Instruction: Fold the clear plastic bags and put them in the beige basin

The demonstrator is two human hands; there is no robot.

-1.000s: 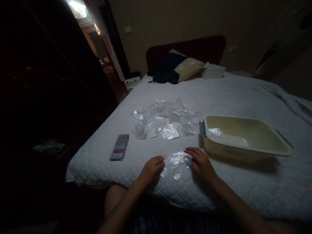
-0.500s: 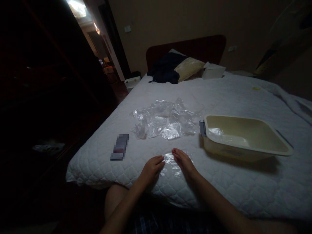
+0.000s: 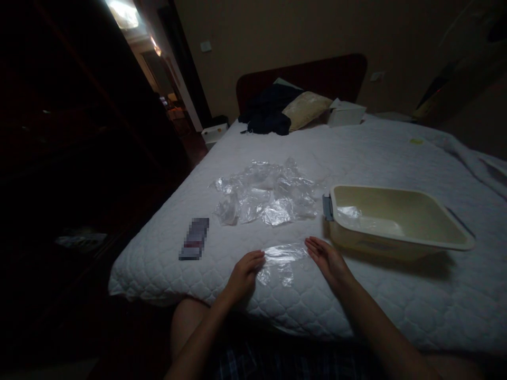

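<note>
A flat, shiny strip of clear plastic bag (image 3: 283, 254) lies on the white quilted bedspread between my two hands, with two short ends toward me. My left hand (image 3: 245, 272) rests at its left edge, fingers stretched out and fingertips touching the plastic. At the right edge, my right hand (image 3: 328, 264) is tipped on its side, fingers extended with nothing held in them. Beyond both hands, a spread of crumpled clear plastic bags (image 3: 265, 195) covers part of the bed.
To the right stands a cream plastic bin (image 3: 400, 245) with grey handles and some clear plastic inside. A blurred-out phone-like object (image 3: 194, 240) lies at left. Dark clothing (image 3: 269, 108), a beige pillow (image 3: 307, 111) and a white box (image 3: 346, 114) are by the headboard (image 3: 304, 76).
My right hand has slid right, from the middle of the plastic strip to its right end, uncovering the strip. My left hand stays almost in place at the left edge.
</note>
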